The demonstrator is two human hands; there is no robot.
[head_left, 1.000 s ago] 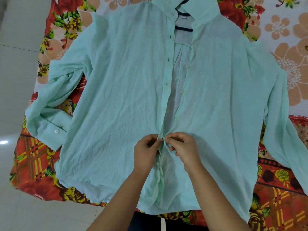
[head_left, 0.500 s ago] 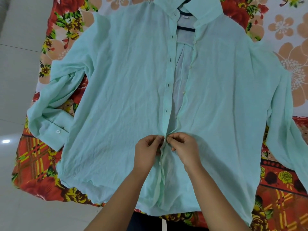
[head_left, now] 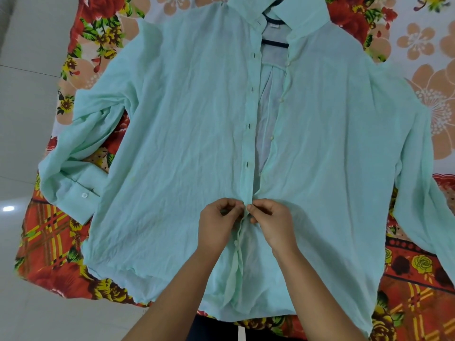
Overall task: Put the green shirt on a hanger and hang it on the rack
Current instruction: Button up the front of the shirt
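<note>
The pale green shirt (head_left: 172, 134) lies spread face up on a floral sheet, collar at the top, sleeves out to both sides. A dark hanger (head_left: 275, 43) sits inside it, showing only at the open neck. My left hand (head_left: 216, 225) pinches the buttonhole edge of the front low down, and my right hand (head_left: 273, 222) pinches the button edge against it. The two edges meet between my fingertips. Above my hands the front gapes open, with several buttons undone. The button between my fingers is hidden.
The floral sheet (head_left: 56, 254) in red, orange and white covers the surface under the shirt. Pale tiled floor (head_left: 27, 119) runs along the left side and lower left. No rack is in view.
My hands stay on the same spot of the shirt front, with the fingertips drawn a little closer together. The view has shifted slightly downward.
</note>
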